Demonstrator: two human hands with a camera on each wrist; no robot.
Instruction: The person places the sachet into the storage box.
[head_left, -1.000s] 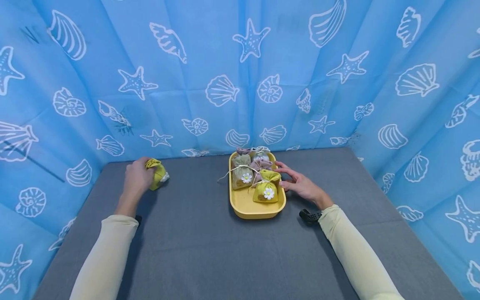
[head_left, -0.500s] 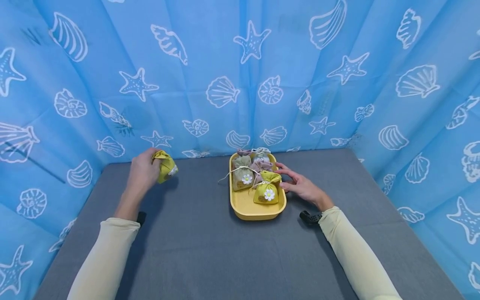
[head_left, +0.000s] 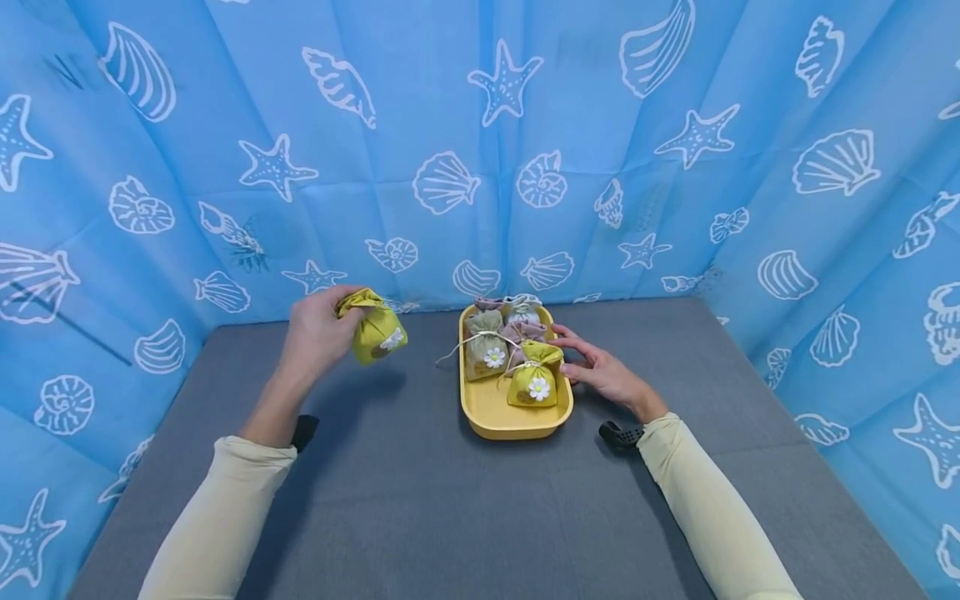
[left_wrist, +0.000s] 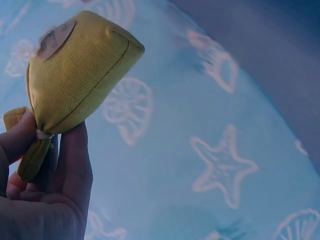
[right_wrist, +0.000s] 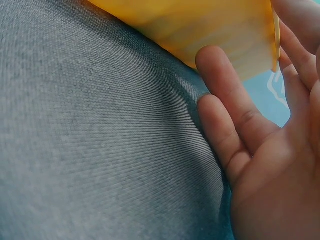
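In the head view my left hand (head_left: 324, 327) holds a yellow drawstring pouch (head_left: 377, 332) above the table, left of the tray. The left wrist view shows thumb and fingers pinching the tied neck of this pouch (left_wrist: 82, 70), its body tilted away from the palm. A white flower decorates its front. My right hand (head_left: 611, 379) rests along the right side of a yellow tray (head_left: 504, 423), fingers loosely extended. Inside the tray another yellow pouch (head_left: 528, 383) sits front right and a grey-green pouch (head_left: 483, 350) left. Pink (head_left: 522, 333) and pale pouches (head_left: 522, 310), partly hidden, stand behind.
A grey cloth-covered table (head_left: 420, 508) lies under everything. Blue curtains (head_left: 450, 233) with white shell prints stand along the back and both sides. A thin string (head_left: 447, 354) hangs over the tray's left rim.
My left hand has lifted the yellow pouch from the table's far left and carried it rightward towards the tray. The right hand and the tray have stayed in place.
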